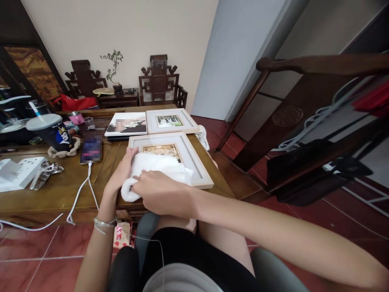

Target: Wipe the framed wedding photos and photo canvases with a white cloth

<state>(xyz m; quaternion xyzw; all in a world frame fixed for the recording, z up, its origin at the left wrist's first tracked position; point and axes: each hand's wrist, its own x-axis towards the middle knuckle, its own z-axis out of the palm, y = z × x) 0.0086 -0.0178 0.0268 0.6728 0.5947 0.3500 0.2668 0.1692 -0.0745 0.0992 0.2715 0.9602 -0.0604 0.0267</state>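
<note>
A light wooden picture frame (199, 164) with a wide white mat and a tan printed picture lies face up near the front edge of the table. My left hand (123, 168) grips this frame's left edge, its fingertips near the mat. Over the lower left of the frame spreads a fluffy white cloth (161, 164), hiding part of the picture. My right hand (161, 190) is closed on the cloth and presses it down on the frame, its forearm crossing from the right. The right fingertips are partly buried in the folds.
Behind lie a second picture frame (190, 119) and a photo panel (127, 123). To the left on the wooden table (115, 196) are a phone (91, 149) with a white cable, a lidded cup (50, 132) and a power strip (26, 172). A wooden chair (273, 121) stands right.
</note>
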